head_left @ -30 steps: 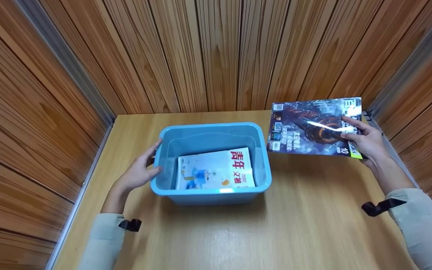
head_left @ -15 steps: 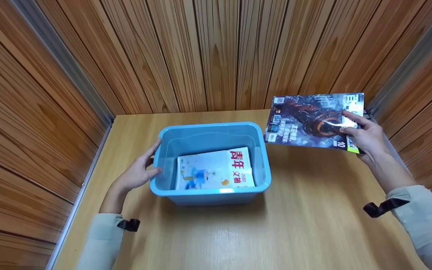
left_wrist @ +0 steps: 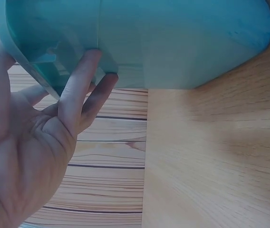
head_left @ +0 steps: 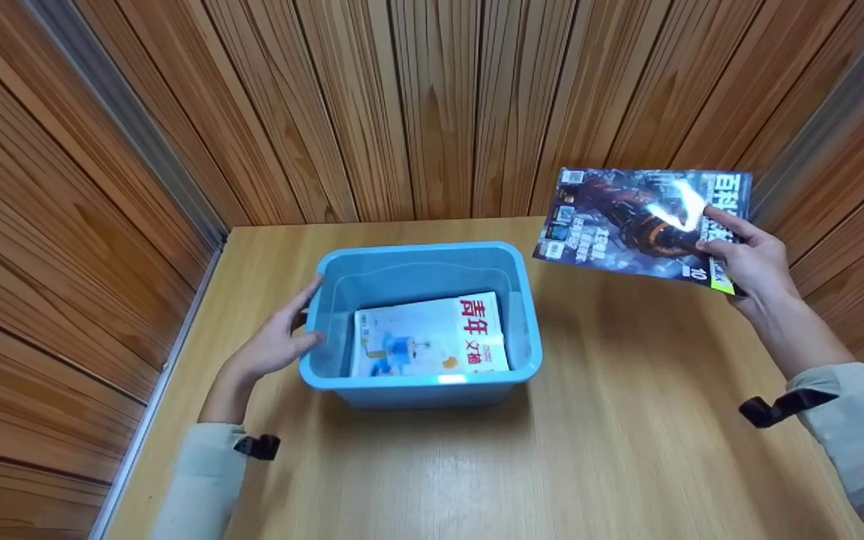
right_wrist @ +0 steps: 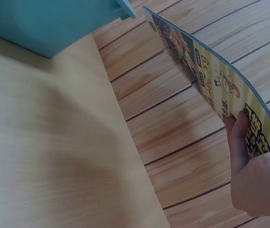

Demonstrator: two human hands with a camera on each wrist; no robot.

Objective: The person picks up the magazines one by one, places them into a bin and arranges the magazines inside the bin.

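Pinching a magazine (head_left: pixel 646 221) aloft in the right hand (head_left: pixel 751 262) beyond the blue bin (head_left: pixel 421 382) on the table (head_left: pixel 627 420), left hand (head_left: pixel 274 345) resting open-fingered against the bin's side.

1. Magazines: two. One dark-covered magazine (head_left: pixel 638 223) is held up in the air, and one white-covered magazine (head_left: pixel 430 335) lies inside the bin.
2. Bins: one blue plastic bin (head_left: pixel 522 300).
3. Hands: two, a left hand (head_left: pixel 276 339) and a right hand (head_left: pixel 748 260).
4. Sleeves: two pale sleeves, one on each forearm.
5. Benches: one wooden bench (head_left: pixel 627 420).
6. Black wrist clips: two, one at each cuff.
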